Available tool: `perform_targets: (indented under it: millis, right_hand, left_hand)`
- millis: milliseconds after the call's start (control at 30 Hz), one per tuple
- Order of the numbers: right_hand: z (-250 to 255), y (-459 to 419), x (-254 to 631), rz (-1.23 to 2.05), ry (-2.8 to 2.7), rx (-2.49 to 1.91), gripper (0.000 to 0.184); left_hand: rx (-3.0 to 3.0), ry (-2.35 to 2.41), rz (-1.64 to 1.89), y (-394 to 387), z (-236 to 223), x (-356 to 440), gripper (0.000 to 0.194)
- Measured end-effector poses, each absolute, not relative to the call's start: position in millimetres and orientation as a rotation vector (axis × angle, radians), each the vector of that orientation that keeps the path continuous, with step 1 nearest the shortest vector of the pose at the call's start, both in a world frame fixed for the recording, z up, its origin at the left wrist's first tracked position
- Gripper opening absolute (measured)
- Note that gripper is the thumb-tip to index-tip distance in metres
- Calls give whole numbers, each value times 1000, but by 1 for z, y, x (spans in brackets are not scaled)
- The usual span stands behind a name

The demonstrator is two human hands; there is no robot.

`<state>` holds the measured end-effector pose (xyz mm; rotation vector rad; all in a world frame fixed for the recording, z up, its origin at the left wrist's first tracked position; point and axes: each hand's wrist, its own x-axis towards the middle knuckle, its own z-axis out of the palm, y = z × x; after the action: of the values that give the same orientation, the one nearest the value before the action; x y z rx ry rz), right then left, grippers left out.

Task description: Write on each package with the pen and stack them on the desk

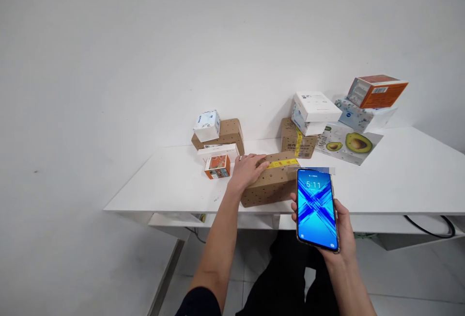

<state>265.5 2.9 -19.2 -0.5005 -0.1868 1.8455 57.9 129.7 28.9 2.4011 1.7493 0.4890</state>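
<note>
My left hand (pixel 250 170) is on the left end of a brown cardboard box (pixel 272 182) with yellow tape across its top. Its fingers reach over the box's far edge and its thumb lies on the upper face. In my right hand (pixel 343 229) is a smartphone (pixel 315 209), upright at the table's front edge with its lit blue screen facing me, reading 5:11. The phone covers the right end of the cardboard box. Just left of my left hand stands a small orange box (pixel 217 166), in front of a flat white box (pixel 220 151).
Behind these, a white-and-blue box (pixel 207 126) rests on another cardboard box (pixel 232 134). Toward the back right, a white box (pixel 317 106) tops a stack beside an avocado-print box (pixel 348 144) and an orange box (pixel 381 92). A black cable (pixel 432 231) hangs below the white table (pixel 407 180).
</note>
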Motion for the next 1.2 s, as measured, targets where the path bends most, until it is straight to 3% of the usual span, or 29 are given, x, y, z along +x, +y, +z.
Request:
perform_targets:
  millis: [300,467,700,900,1200]
  right_hand:
    - [-23,5,291,1649,-246,-670,62]
    - [-38,22,315,1397,-376,-1002,56]
    - [-81,60,358,508,-1181,-1900,61]
    - [-109,88,376,-104,-1722,-2152,56]
    - [-124,108,392,-100,-1848,-2188,59]
  left_hand:
    - [2394,1740,474,129,29,58,49]
    - [2374,1745,479,130,30,58,48]
    - [2372,1757,473,133,26,58,46]
    - [2369,1757,470,133,27,58,47]
    - [2380,1755,476,131,28,58,45]
